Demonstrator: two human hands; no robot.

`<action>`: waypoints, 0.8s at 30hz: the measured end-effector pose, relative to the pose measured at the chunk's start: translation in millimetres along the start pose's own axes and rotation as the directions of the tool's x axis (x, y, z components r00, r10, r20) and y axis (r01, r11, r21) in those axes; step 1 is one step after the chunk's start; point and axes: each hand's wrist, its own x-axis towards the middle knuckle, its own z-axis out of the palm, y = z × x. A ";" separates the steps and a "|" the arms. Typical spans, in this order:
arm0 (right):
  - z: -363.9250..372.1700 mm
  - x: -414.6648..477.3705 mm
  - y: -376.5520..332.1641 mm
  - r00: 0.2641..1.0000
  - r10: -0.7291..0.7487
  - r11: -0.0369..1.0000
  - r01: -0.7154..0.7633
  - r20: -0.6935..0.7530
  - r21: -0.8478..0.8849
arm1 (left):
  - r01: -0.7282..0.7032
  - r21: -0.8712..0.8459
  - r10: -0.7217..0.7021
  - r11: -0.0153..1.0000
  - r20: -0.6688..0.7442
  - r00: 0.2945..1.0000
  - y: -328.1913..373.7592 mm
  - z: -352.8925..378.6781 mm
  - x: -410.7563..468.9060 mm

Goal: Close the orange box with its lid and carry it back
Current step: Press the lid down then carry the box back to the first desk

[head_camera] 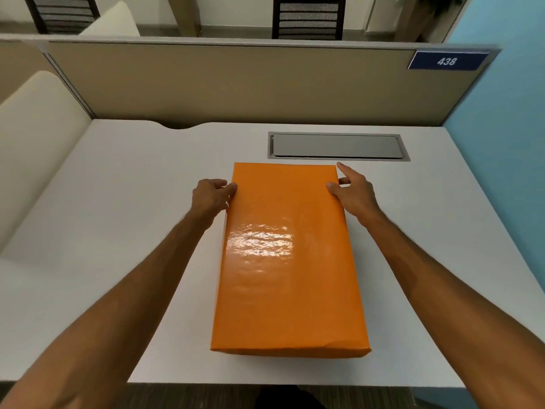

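Orange box point(287, 261) lidded, lay on white desk point(118, 202) between both hands | left hand point(211, 197) curled against its far left edge | right hand point(354, 188) spread, thumb on lid point(283, 196), forefinger extended

The box point(290, 255) is plain orange all over, glossy, with a pale white glare patch near its middle and no print or pattern. It rests on a white desk point(118, 202). A grey metal flap point(337, 145) sits in a grey frame set into the desk. The partition point(236, 84) behind is plain beige with a light grey top edge. A dark blue plate point(447, 61) carries white digits, 438. The wall point(501, 143) at right is light blue. A cream cushion point(35, 137) lies at left. The chairs point(308, 17) beyond are dark brown with grey slatted backs.
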 end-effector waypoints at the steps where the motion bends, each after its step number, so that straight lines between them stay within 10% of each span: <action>1: -1.0 -7.0 2.3 1.000 0.012 1.000 -0.012 -0.003 0.005 | -0.008 0.009 0.008 1.000 0.010 1.000 -3.2 -1.3 -7.3; 24: -17.0 -188.3 54.8 0.962 0.212 0.881 -0.264 0.170 0.392 | 0.157 -0.233 -0.098 0.960 0.244 0.965 -85.6 -31.2 -163.2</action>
